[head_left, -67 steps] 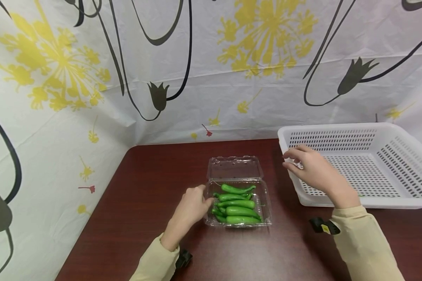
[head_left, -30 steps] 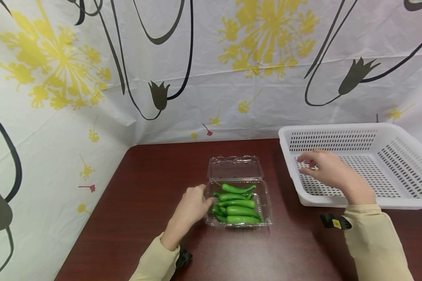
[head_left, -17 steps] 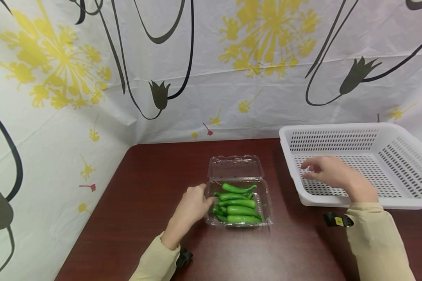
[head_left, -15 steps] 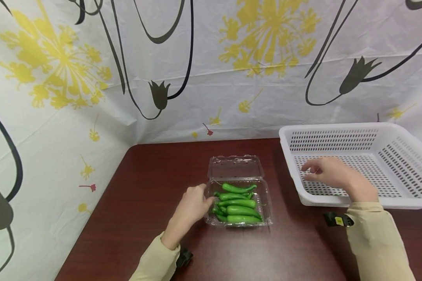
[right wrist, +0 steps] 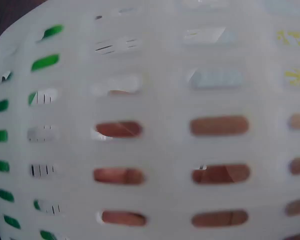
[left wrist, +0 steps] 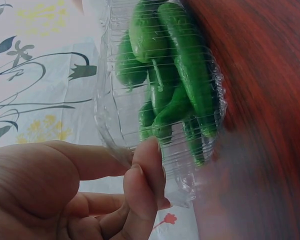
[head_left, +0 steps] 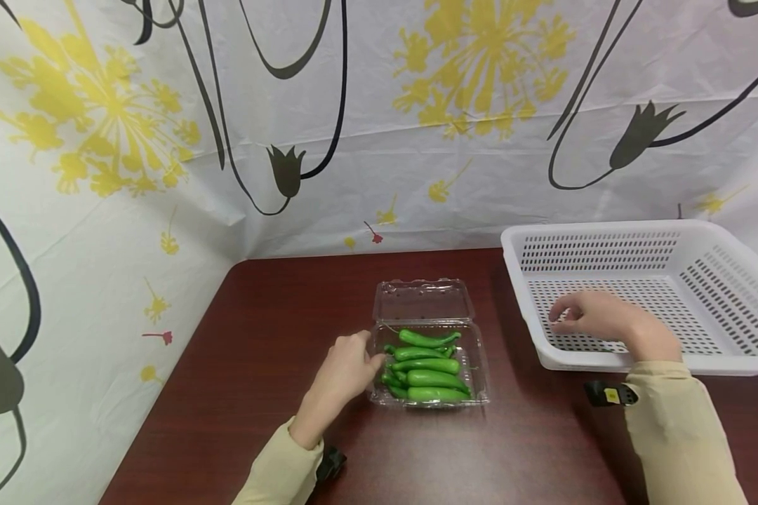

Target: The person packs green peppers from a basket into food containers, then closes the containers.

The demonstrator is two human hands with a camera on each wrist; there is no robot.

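In the head view, a clear plastic clamshell box (head_left: 476, 365) with its lid folded back lies on the table, holding several green chili peppers (head_left: 424, 366) in a row. My left hand (head_left: 344, 368) pinches the box's left edge; the left wrist view shows fingers and thumb (left wrist: 147, 165) at its ridged wall. Over the floor of a white slotted basket (head_left: 523, 308) is my right hand (head_left: 596, 317), fingers bent with a gap to the thumb and nothing seen between them. Through the basket wall (right wrist: 160, 150) in the right wrist view, skin and bits of green show.
The dark red wooden table (head_left: 278, 330) extends left of the box and in front of it. A white patterned cloth (head_left: 379, 126) hangs behind and at the left. The basket's front rim (head_left: 733, 363) passes under the right forearm.
My right hand has moved from above the basket's left rim rightward and down into the basket. The left hand, box and peppers have stayed where they were.
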